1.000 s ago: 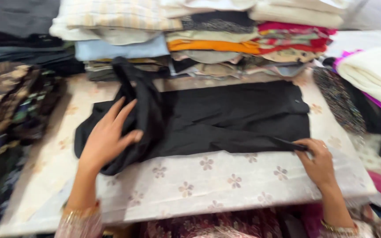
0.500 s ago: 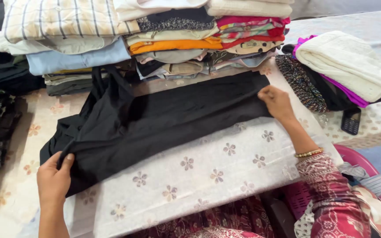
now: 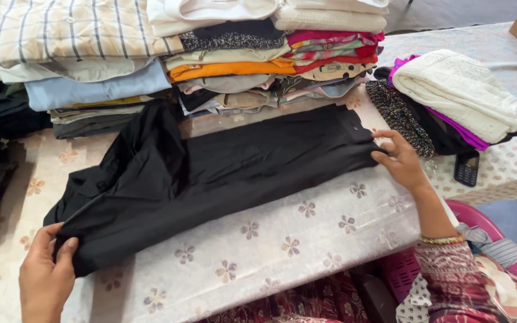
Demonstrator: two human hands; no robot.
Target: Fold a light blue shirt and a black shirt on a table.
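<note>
Left hand: the left hand [image 3: 46,281] pinches the near-left corner of the black woven cloth garment [image 3: 210,173], thumb and fingers closed on the edge; 1.0 s ago it lay flat on a bunched fold higher up, so it has slid out to the corner.
Right hand: the right hand [image 3: 397,160] grips the far-right end of the garment with curled fingers; it has moved up and away from the near edge where it was 1.0 s ago.
Garment: now pulled out long and fairly flat between the 2 hands, lying slantwise across the bench [image 3: 282,251] with its pale flower-print cover; the earlier bunch at the left has mostly opened, though some folds remain at the upper left.
Meaning: the cloth looks stretched and smoothed, ready for a fold, as I judge it.
Around: stacks of folded clothes [image 3: 210,54] just behind; a white knitted piece [image 3: 462,90] and a dark phone [image 3: 467,167] to the right.
</note>
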